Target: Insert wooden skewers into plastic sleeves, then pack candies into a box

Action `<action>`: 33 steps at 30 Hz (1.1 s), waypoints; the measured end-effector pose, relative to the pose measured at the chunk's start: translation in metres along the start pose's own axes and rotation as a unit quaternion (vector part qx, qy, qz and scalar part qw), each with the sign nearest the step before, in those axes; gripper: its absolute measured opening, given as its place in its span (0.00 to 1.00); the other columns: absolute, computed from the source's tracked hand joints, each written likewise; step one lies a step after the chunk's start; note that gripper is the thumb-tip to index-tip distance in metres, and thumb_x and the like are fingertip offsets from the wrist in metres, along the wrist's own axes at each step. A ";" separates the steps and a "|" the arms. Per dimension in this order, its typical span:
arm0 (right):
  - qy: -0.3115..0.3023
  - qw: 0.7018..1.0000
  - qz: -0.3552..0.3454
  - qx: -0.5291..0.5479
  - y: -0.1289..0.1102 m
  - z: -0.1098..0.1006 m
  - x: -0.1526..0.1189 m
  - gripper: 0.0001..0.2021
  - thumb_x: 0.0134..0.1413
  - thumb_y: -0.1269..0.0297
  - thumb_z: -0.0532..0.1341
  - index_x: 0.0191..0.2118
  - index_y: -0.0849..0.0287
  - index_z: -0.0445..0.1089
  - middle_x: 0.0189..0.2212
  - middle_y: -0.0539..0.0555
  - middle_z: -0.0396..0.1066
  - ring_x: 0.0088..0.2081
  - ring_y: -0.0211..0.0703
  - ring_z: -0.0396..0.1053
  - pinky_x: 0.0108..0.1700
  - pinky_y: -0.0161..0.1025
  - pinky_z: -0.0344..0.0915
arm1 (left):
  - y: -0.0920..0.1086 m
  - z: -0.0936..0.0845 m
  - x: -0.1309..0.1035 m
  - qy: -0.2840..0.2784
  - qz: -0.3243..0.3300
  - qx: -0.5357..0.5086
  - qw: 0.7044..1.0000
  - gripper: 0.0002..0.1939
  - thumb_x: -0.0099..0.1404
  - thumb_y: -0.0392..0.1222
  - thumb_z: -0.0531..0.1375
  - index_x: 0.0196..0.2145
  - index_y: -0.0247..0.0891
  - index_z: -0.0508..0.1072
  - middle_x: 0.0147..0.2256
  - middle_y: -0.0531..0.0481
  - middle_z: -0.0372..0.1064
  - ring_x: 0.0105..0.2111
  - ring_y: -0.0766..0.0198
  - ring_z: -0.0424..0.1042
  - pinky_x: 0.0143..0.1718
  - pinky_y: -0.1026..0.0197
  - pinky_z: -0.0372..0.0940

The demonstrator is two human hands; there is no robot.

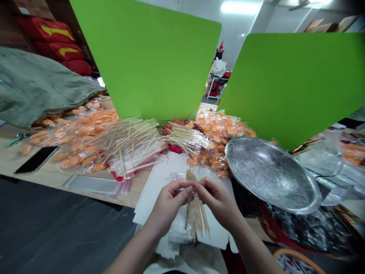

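Note:
My left hand and my right hand meet fingertip to fingertip over a loose bundle of thin wooden sticks. Both are closed in a pinch; whatever is between the fingertips is too small to make out. The bundle lies lengthwise below my fingers, its far ends showing just beyond them and its near ends fanning out towards me. White paper sheets lie under it, with clear plastic bags beside its lower left.
Behind are a pile of bagged sticks, orange pieces in clear wrappers and green panels. A metal bowl stands at right. At left are a black phone and flat clear sleeves near the table edge.

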State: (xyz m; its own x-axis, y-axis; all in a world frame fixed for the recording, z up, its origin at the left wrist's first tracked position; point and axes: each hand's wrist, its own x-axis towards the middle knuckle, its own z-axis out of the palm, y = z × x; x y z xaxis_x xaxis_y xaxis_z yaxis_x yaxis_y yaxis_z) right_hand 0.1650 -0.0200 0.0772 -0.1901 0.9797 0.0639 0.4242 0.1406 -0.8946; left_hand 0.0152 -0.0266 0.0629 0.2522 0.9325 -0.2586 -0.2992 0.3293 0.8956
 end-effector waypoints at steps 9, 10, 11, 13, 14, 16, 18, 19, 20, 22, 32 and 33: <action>0.180 0.832 -0.354 -0.387 -0.009 -0.008 -0.013 0.16 0.52 0.73 0.61 0.48 0.63 0.67 0.39 0.57 0.71 0.43 0.48 0.64 0.47 0.45 0.64 | -0.002 0.007 0.000 0.026 0.130 0.136 0.982 0.12 0.60 0.42 0.59 0.42 0.39 0.75 0.39 0.47 0.75 0.40 0.61 0.72 0.42 0.62 0.67; 0.162 0.837 -0.352 -0.386 -0.009 -0.009 -0.012 0.15 0.53 0.74 0.60 0.48 0.65 0.67 0.39 0.58 0.71 0.44 0.48 0.64 0.48 0.46 0.64 | -0.003 0.007 -0.001 0.028 0.153 0.172 0.973 0.12 0.61 0.42 0.58 0.42 0.40 0.75 0.40 0.48 0.75 0.42 0.61 0.72 0.43 0.62 0.66; 0.156 0.842 -0.349 -0.382 -0.009 -0.009 -0.011 0.14 0.53 0.74 0.60 0.47 0.65 0.67 0.39 0.58 0.72 0.43 0.48 0.64 0.48 0.46 0.65 | -0.004 0.007 -0.001 0.032 0.170 0.203 0.964 0.12 0.62 0.42 0.57 0.43 0.41 0.75 0.40 0.48 0.75 0.42 0.61 0.72 0.43 0.62 0.66; 0.149 0.846 -0.347 -0.375 -0.008 -0.009 -0.008 0.11 0.55 0.75 0.58 0.45 0.66 0.68 0.37 0.58 0.72 0.41 0.46 0.65 0.47 0.45 0.66 | -0.004 0.007 -0.002 0.042 0.181 0.245 0.951 0.13 0.63 0.43 0.56 0.43 0.42 0.75 0.37 0.50 0.75 0.39 0.62 0.72 0.42 0.63 0.66; 0.147 0.846 -0.348 -0.376 -0.008 -0.008 -0.007 0.10 0.55 0.75 0.57 0.43 0.66 0.68 0.36 0.58 0.72 0.40 0.46 0.66 0.46 0.45 0.66 | -0.004 0.007 -0.002 0.043 0.181 0.258 0.948 0.12 0.63 0.44 0.55 0.42 0.43 0.76 0.35 0.50 0.75 0.38 0.63 0.72 0.40 0.63 0.66; 0.152 0.847 -0.345 -0.375 -0.006 -0.006 -0.006 0.07 0.55 0.75 0.57 0.40 0.66 0.69 0.33 0.58 0.72 0.38 0.45 0.66 0.44 0.44 0.67 | -0.002 0.010 -0.002 0.045 0.178 0.270 0.945 0.12 0.64 0.44 0.55 0.42 0.43 0.76 0.34 0.51 0.75 0.37 0.63 0.72 0.40 0.64 0.65; 0.177 0.863 -0.326 -0.343 -0.004 -0.004 -0.006 0.06 0.54 0.75 0.57 0.37 0.65 0.70 0.30 0.57 0.71 0.36 0.44 0.67 0.41 0.42 0.67 | -0.002 0.014 -0.002 0.046 0.169 0.255 0.951 0.12 0.63 0.44 0.55 0.40 0.43 0.76 0.34 0.51 0.75 0.38 0.63 0.72 0.40 0.64 0.65; 0.197 0.876 -0.307 -0.315 -0.002 -0.005 -0.006 0.06 0.54 0.75 0.57 0.36 0.64 0.70 0.30 0.57 0.71 0.35 0.43 0.67 0.40 0.41 0.67 | -0.002 0.017 -0.001 0.047 0.154 0.232 0.959 0.11 0.63 0.45 0.56 0.39 0.42 0.77 0.34 0.51 0.75 0.38 0.63 0.73 0.40 0.64 0.66; 0.217 0.892 -0.280 -0.280 0.001 -0.007 -0.004 0.06 0.54 0.75 0.57 0.36 0.63 0.70 0.31 0.56 0.71 0.34 0.42 0.67 0.38 0.39 0.67 | -0.002 0.019 0.000 0.051 0.134 0.198 0.970 0.11 0.62 0.46 0.57 0.38 0.41 0.77 0.34 0.50 0.75 0.38 0.62 0.73 0.40 0.64 0.66; 0.236 0.927 -0.208 -0.204 0.009 -0.019 0.001 0.06 0.54 0.72 0.56 0.34 0.61 0.70 0.31 0.55 0.71 0.32 0.40 0.68 0.33 0.36 0.67 | -0.004 0.020 0.002 0.064 0.078 0.117 0.988 0.13 0.60 0.48 0.58 0.35 0.38 0.76 0.33 0.49 0.75 0.36 0.62 0.74 0.38 0.63 0.68; 0.182 0.950 0.115 -0.228 0.103 -0.198 0.044 0.15 0.56 0.58 0.53 0.40 0.64 0.70 0.29 0.57 0.72 0.30 0.42 0.69 0.34 0.39 0.66 | -0.004 0.006 0.005 0.098 -0.066 -0.031 0.993 0.15 0.55 0.51 0.63 0.35 0.38 0.73 0.39 0.49 0.75 0.39 0.60 0.74 0.39 0.63 0.69; 0.187 0.933 0.139 -0.275 0.113 -0.207 0.044 0.14 0.54 0.61 0.55 0.40 0.65 0.70 0.28 0.58 0.72 0.30 0.44 0.69 0.34 0.41 0.66 | -0.003 0.007 0.004 0.089 -0.070 -0.036 0.993 0.14 0.55 0.50 0.63 0.35 0.38 0.73 0.40 0.48 0.74 0.40 0.60 0.74 0.40 0.63 0.69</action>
State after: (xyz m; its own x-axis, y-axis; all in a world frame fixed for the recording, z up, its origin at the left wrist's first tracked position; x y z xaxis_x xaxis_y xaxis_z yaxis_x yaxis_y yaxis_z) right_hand 0.3881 0.0691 0.0705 0.2745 0.9558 0.1050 0.8208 -0.1760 -0.5435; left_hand 0.0235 -0.0247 0.0614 0.1314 0.8867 -0.4433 -0.3386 0.4604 0.8206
